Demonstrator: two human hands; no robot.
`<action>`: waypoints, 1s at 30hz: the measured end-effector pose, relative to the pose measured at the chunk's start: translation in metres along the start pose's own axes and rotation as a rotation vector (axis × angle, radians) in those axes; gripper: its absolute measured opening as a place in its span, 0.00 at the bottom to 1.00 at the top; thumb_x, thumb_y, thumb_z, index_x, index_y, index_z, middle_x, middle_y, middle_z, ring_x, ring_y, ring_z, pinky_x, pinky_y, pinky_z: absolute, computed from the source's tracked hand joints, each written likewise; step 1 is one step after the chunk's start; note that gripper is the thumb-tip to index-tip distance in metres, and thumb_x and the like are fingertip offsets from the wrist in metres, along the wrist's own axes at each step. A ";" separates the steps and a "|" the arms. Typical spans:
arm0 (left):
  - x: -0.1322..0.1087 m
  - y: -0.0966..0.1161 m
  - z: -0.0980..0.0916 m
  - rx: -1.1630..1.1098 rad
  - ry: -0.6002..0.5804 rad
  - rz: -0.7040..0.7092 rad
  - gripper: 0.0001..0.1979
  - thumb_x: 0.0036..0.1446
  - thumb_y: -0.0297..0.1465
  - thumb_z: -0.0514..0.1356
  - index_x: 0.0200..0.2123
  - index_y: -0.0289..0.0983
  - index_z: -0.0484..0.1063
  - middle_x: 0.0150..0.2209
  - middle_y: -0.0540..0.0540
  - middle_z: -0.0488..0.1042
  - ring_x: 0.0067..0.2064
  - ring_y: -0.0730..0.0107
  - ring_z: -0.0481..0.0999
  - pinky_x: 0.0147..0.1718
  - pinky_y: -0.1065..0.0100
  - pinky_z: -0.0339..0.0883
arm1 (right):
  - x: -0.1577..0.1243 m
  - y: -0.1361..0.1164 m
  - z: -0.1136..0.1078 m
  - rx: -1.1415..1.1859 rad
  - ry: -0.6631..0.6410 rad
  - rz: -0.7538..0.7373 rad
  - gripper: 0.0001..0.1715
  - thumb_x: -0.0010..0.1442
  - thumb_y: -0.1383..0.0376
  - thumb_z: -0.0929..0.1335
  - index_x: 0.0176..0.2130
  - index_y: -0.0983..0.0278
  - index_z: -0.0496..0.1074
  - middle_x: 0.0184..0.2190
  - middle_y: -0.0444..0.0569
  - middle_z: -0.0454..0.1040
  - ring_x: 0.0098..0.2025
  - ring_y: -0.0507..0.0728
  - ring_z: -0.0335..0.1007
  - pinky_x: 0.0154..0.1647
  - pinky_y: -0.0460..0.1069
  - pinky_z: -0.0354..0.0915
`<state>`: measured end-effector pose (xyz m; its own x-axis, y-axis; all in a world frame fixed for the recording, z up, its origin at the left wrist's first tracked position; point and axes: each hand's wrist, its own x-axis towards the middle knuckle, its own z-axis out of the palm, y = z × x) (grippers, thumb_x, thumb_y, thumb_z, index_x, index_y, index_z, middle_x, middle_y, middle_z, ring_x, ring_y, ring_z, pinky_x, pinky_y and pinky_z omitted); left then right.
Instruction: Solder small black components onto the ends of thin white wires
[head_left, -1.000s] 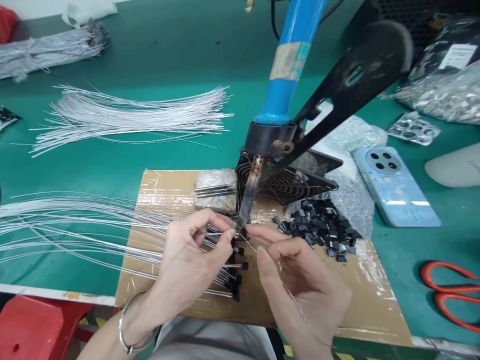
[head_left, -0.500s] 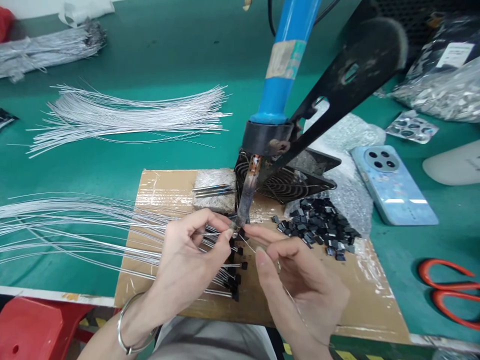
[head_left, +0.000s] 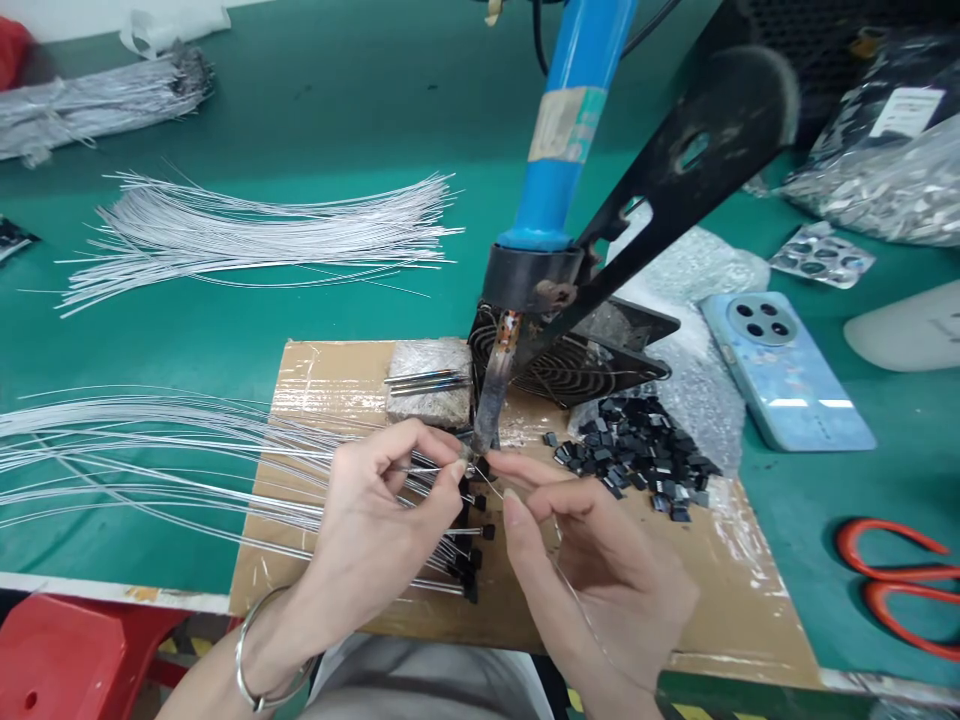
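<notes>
Overall, I see the bench extending beyond the board at left, right and back; the board's near edge meets the bench's front. The iron slants down, limiting upward room at its tip. There, my left hand pinches a wire; my right hand pinches a thin strand angled toward it.
</notes>
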<state>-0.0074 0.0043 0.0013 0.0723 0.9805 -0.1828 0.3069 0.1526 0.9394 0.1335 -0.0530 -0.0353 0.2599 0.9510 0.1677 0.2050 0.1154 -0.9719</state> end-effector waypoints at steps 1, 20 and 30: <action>0.000 0.000 0.000 0.002 0.001 0.001 0.05 0.52 0.24 0.63 0.26 0.36 0.75 0.31 0.47 0.81 0.34 0.70 0.79 0.32 0.72 0.69 | 0.000 0.000 0.000 0.000 0.003 0.003 0.10 0.60 0.73 0.70 0.33 0.58 0.70 0.43 0.48 0.82 0.48 0.59 0.81 0.48 0.50 0.73; 0.000 0.002 0.000 0.035 -0.003 0.005 0.05 0.53 0.23 0.62 0.25 0.36 0.75 0.30 0.47 0.81 0.32 0.71 0.78 0.29 0.73 0.68 | -0.001 0.002 0.004 0.022 0.045 -0.030 0.10 0.58 0.74 0.71 0.32 0.60 0.72 0.42 0.48 0.83 0.46 0.57 0.82 0.48 0.49 0.73; 0.001 0.001 0.001 0.038 -0.007 0.020 0.06 0.53 0.23 0.62 0.25 0.36 0.75 0.30 0.48 0.81 0.32 0.70 0.78 0.30 0.73 0.68 | 0.001 -0.001 0.005 0.018 0.048 -0.017 0.08 0.59 0.73 0.71 0.32 0.60 0.72 0.41 0.50 0.83 0.46 0.58 0.82 0.47 0.50 0.74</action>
<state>-0.0061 0.0052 0.0022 0.0854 0.9824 -0.1662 0.3414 0.1279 0.9312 0.1288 -0.0508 -0.0352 0.3014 0.9340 0.1916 0.1929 0.1371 -0.9716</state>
